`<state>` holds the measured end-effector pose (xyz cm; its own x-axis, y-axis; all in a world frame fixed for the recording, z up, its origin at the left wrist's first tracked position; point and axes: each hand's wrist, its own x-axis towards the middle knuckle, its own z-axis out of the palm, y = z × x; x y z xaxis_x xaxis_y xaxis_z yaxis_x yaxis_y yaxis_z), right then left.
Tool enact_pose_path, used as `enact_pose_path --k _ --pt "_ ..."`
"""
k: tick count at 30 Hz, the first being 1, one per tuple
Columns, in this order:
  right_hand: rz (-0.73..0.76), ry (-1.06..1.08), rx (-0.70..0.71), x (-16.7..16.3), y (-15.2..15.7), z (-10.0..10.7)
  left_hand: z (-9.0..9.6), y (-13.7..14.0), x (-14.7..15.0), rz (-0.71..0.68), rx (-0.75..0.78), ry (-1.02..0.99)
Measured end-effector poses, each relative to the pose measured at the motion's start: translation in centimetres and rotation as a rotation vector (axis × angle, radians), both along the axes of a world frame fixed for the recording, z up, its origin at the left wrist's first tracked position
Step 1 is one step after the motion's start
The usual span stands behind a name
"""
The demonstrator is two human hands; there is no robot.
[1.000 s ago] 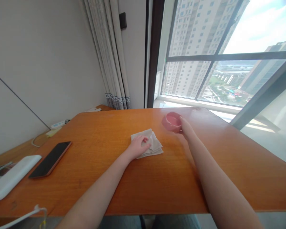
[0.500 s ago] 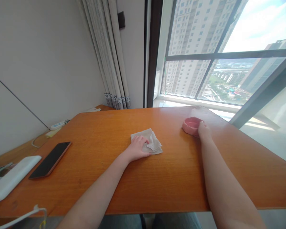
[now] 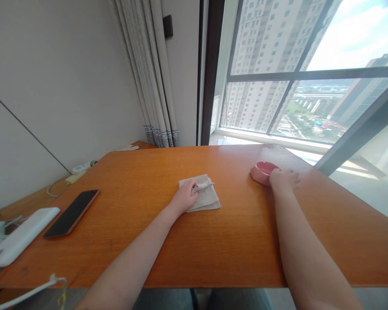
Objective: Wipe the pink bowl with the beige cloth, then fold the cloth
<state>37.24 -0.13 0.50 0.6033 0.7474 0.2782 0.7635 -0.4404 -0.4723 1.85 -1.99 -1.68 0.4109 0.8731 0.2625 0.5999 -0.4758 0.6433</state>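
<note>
My left hand is closed on the near left part of a folded pale grey cloth, pinching up a fold. The cloth lies flat on the wooden table in front of me, partly covered by the hand. Farther right, a pink ashtray with a faceted outer wall sits on the tabletop. My right hand rests at its right side, with its fingers stretched out to the right, away from the rim. I cannot tell whether the hand still touches the ashtray.
At the left of the wooden table lie a dark phone and a long white device. A white cable hangs at the near left edge. A power strip stands by the wall. Beyond the table are a curtain and a large window.
My right hand has let go of the ashtray, its fingers now spread to the right. My left hand has gone from lying spread on the cloth to gripping a fold of it.
</note>
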Motion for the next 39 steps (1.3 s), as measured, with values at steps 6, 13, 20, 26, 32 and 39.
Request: enact_pose_path --k 6,13,20,26,32,39 --pt "0.476 -0.125 0.249 -10.7 -1.2 2.7 -0.8 1.0 -0.4 0.267 0.027 -0.382" --pt "0.94 -0.201 -0.202 -21.5 -3.4 -2.9 0.3 1.5 -1.5 0.491 0.16 -0.693" --pt "0.788 -0.225 -0.242 -16.0 0.7 -3.7 -0.4 3.7 -3.7 0.71 -0.028 -0.724" --pt "0.773 -0.154 -0.088 -14.9 1.1 -3.2 -0.4 4.1 -6.1 0.741 0.182 -0.143" --pt "1.031 -0.121 -0.078 -16.5 -0.8 -2.0 0.0 3.1 -4.8 0.154 0.09 0.222" --pt "0.955 -0.11 -0.123 -15.8 -0.2 -2.2 0.0 2.7 -4.5 0.2 0.04 0.335"
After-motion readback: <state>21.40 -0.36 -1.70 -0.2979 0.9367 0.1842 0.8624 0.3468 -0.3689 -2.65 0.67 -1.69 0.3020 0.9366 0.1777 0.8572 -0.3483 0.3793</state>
